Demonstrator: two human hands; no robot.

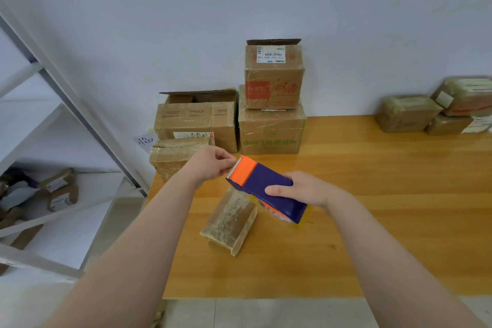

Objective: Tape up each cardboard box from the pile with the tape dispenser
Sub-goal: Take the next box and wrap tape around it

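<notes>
The right hand (300, 190) holds the tape dispenser (262, 185) above the counter (386, 210), its grip closed round the blue body with the fingers curled over the near side. The dispenser is tilted, its orange front end raised towards the left. The left hand (210, 165) meets that orange end at the toothed blade, its grip pinched there with bent fingertips; whether a strip of tape lies between them cannot be told. Just below the dispenser a small box (230, 220) lies flat on the counter, its top glossy with tape, apart from both hands. At the back left of the counter stands the pile: a wide box with an open flap (197, 122), a low parcel (173, 156) in front of it, a green-printed box (271, 132) beside it, and a red-printed box (274, 76) on top of that one, also with a flap up. Well apart, at the far right, sit three wrapped parcels (407, 114). A white shelf (53, 125) with small cartons stands to the left.
</notes>
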